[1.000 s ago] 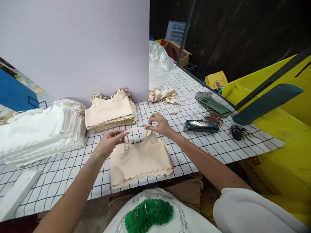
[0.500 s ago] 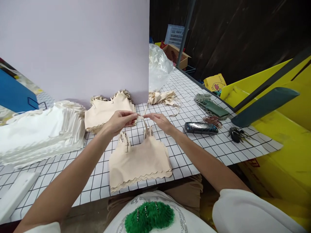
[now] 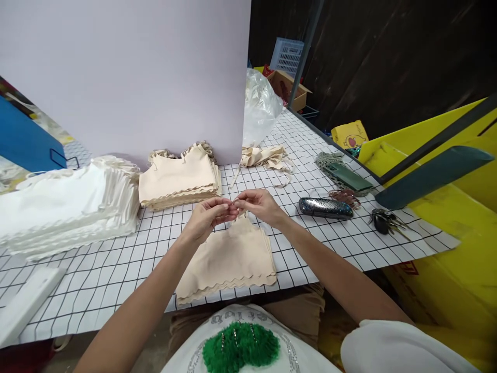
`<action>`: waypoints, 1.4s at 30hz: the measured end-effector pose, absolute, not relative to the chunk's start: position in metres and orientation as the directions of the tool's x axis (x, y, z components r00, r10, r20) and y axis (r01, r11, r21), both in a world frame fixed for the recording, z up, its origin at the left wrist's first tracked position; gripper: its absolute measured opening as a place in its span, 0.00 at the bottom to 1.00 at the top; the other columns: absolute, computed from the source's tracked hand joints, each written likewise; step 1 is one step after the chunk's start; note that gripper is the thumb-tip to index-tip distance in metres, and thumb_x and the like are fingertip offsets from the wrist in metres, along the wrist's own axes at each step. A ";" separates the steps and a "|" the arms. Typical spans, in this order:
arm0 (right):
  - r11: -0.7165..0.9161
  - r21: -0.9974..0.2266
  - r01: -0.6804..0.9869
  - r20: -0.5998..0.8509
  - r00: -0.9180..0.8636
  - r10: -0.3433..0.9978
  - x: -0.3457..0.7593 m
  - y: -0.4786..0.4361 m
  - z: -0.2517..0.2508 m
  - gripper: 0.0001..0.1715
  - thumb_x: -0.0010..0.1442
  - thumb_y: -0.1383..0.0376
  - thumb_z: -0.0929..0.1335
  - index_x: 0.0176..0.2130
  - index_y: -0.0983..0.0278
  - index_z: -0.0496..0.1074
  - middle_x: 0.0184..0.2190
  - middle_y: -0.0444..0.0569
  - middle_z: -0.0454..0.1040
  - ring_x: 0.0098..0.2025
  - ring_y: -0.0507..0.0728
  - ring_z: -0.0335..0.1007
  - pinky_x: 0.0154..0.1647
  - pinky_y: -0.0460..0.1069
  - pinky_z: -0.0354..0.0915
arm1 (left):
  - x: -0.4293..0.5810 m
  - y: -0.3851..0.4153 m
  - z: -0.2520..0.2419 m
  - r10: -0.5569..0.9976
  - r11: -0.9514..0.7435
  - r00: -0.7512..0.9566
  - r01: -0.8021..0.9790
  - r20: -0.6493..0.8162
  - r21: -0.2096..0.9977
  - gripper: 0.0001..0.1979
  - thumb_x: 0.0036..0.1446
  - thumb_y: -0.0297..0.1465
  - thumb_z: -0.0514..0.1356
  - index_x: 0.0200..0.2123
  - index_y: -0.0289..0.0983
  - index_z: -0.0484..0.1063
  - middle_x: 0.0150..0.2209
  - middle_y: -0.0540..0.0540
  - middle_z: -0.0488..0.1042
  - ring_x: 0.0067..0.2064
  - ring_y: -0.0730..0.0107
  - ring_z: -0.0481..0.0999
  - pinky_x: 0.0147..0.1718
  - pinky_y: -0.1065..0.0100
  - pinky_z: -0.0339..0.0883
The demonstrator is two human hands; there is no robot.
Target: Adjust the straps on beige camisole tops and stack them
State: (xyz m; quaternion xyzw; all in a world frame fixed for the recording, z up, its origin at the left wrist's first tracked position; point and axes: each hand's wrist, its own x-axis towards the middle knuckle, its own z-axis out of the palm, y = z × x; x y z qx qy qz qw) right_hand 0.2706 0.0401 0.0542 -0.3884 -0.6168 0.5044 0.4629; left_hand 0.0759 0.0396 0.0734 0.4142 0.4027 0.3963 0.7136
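Observation:
A small stack of beige tops (image 3: 229, 261) with scalloped hems lies on the checked table (image 3: 116, 269) right in front of me. My left hand (image 3: 207, 217) and my right hand (image 3: 258, 204) meet just above the far edge of this stack. Both hands pinch a thin beige strap (image 3: 235, 207) of the top garment, fingertips almost touching. The strap itself is mostly hidden by my fingers.
A taller beige stack (image 3: 178, 178) and a white stack (image 3: 66, 204) lie at the left by a lilac board (image 3: 128, 77). Loose beige straps (image 3: 266, 157), a clear bag (image 3: 262, 106), a glasses case (image 3: 325, 207), keys (image 3: 384, 220) and a phone (image 3: 345, 176) lie right.
My hands have come down and together over the near stack's shoulder; a second ago they held the strap stretched out between them.

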 end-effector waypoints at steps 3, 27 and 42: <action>0.282 -0.937 0.208 0.205 -0.328 0.922 0.272 0.036 0.058 0.15 0.62 0.54 0.70 0.33 0.64 0.78 0.28 0.46 0.75 0.31 0.53 0.69 0.34 0.49 0.65 | 0.073 0.035 0.064 0.912 0.295 0.356 -0.224 -0.204 0.929 0.23 0.42 0.34 0.77 0.43 0.35 0.80 0.37 0.43 0.83 0.37 0.62 0.83 0.46 0.57 0.77; 0.485 -0.654 0.581 0.029 -0.621 0.783 0.298 0.038 0.012 0.09 0.63 0.71 0.63 0.34 0.64 0.71 0.35 0.50 0.75 0.42 0.59 0.64 0.50 0.57 0.56 | 0.076 0.003 -0.006 0.916 -0.293 0.400 0.655 0.009 0.697 0.08 0.51 0.28 0.71 0.30 0.39 0.75 0.34 0.49 0.77 0.40 0.60 0.74 0.42 0.58 0.63; 0.623 -0.559 0.547 -0.125 -0.798 0.589 0.273 0.046 0.026 0.11 0.62 0.74 0.63 0.30 0.65 0.70 0.31 0.49 0.70 0.42 0.58 0.57 0.49 0.59 0.50 | 0.072 -0.001 -0.016 0.934 -0.249 0.357 0.599 0.024 0.761 0.05 0.56 0.33 0.67 0.28 0.41 0.79 0.31 0.50 0.80 0.39 0.61 0.74 0.50 0.54 0.55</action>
